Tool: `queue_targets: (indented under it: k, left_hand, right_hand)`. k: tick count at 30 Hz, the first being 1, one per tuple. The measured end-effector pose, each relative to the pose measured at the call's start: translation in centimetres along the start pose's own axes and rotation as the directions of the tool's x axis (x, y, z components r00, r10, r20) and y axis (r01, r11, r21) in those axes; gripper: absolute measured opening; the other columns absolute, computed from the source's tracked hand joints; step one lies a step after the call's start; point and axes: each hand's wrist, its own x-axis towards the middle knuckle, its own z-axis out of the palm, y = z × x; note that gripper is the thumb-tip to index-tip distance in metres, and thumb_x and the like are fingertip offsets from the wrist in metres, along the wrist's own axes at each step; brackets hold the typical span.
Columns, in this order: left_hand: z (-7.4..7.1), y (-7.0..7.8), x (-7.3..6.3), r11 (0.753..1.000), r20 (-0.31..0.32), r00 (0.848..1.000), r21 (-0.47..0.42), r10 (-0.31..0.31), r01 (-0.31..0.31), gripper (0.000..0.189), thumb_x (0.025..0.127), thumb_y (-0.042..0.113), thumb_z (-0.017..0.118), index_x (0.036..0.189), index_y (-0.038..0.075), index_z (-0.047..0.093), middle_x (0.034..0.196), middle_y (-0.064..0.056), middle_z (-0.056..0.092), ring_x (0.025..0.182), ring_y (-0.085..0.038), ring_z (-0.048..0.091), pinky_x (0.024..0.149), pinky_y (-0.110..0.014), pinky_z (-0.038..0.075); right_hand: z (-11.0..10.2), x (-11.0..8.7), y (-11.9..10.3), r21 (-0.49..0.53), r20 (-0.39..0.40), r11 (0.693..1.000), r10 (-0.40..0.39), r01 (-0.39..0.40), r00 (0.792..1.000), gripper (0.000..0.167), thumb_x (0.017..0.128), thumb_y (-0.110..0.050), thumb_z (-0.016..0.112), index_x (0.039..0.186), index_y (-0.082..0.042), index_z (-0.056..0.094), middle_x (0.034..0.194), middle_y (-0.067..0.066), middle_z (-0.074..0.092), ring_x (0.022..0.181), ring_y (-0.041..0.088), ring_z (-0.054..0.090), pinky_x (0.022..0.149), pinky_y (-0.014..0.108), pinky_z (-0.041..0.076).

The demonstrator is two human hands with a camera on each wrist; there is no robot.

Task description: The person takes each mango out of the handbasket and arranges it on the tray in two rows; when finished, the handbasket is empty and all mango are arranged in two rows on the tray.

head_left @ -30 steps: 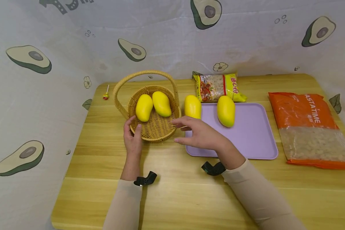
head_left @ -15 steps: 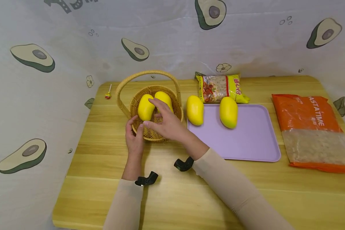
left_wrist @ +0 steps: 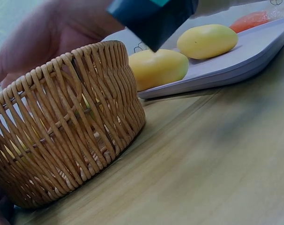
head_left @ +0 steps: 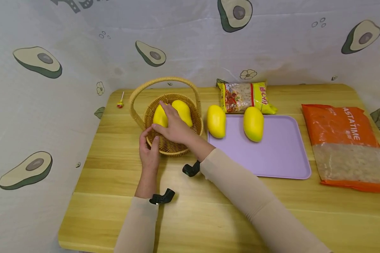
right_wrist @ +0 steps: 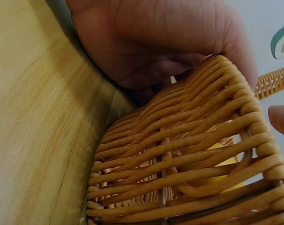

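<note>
A woven basket (head_left: 177,147) with a tall handle stands at the table's left middle. My left hand (head_left: 149,154) grips its near left rim, thumb over the top; the right wrist view shows this hand (right_wrist: 165,37) against the wicker. Two yellow mangoes lie in the basket. My right hand (head_left: 177,130) reaches in over the left mango (head_left: 159,115), its thumb and fingers spread round it; the palm hides part of the fruit. Beside it lies the right mango (head_left: 182,110), partly behind my fingers. From low down, the left wrist view shows the basket's side (left_wrist: 76,122).
A purple tray (head_left: 278,158) lies to the right; one mango (head_left: 216,121) rests at its left edge, another mango (head_left: 253,123) on it. Behind is a yellow food packet (head_left: 244,97). An orange pasta bag (head_left: 342,126) lies far right, a lollipop (head_left: 120,104) far left.
My right hand has moved left from beside the tray, into the basket and onto the left mango. The left hand has stayed at the basket's rim.
</note>
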Motion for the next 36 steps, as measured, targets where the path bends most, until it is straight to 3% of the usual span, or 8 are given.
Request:
queue_targets:
  k: [6, 21, 29, 36]
  left_hand:
    - [-0.1, 0.0, 0.0, 1.0, 0.001, 1.0, 0.013, 0.005, -0.005, 0.039, 0.099, 0.009, 0.056, 0.138, 0.005, 0.054, 0.15, -0.008, 0.049, 0.149, -0.018, 0.034, 0.126, -0.043, 0.019]
    - [-0.1, 0.1, 0.1, 0.999, -0.001, 1.0, 0.04, 0.002, -0.002, 0.041, 0.098, 0.011, 0.057, 0.138, 0.007, 0.055, 0.151, -0.009, 0.048, 0.15, -0.019, 0.033, 0.126, -0.043, 0.02]
    - [0.0, 0.1, 0.1, 1.0, 0.007, 1.0, 0.028, 0.014, -0.014, 0.04, 0.099, 0.011, 0.056, 0.138, 0.006, 0.055, 0.151, -0.009, 0.048, 0.15, -0.018, 0.033, 0.125, -0.042, 0.02]
    - [-0.1, 0.2, 0.0, 0.999, 0.004, 1.0, 0.044, 0.006, -0.006, 0.04, 0.098, 0.012, 0.057, 0.138, 0.007, 0.055, 0.151, -0.009, 0.047, 0.15, -0.019, 0.032, 0.126, -0.043, 0.019]
  right_hand:
    - [0.3, 0.7, -0.1, 0.003, -0.002, 1.0, 0.028, -0.028, 1.0, 0.087, 0.101, -0.047, 0.057, 0.166, -0.028, 0.002, 0.173, 0.013, 0.002, 0.161, 0.026, 0.003, 0.121, 0.06, 0.028]
    - [0.9, 2.2, -0.5, -0.118, -0.054, 0.99, 0.073, -0.079, 0.996, 0.08, 0.103, -0.041, 0.057, 0.166, -0.023, 0.011, 0.172, 0.011, 0.014, 0.16, 0.026, 0.01, 0.119, 0.052, 0.037]
    - [1.0, 2.5, -0.6, -0.174, -0.061, 0.979, 0.094, -0.103, 0.994, 0.079, 0.103, -0.042, 0.057, 0.166, -0.022, 0.013, 0.172, 0.014, 0.013, 0.158, 0.029, 0.019, 0.113, 0.052, 0.044]
    - [1.3, 2.5, -0.8, -0.254, -0.061, 0.958, 0.119, -0.13, 0.991, 0.074, 0.104, -0.042, 0.055, 0.164, -0.015, 0.02, 0.171, 0.015, 0.015, 0.153, 0.032, 0.032, 0.118, 0.05, 0.04]
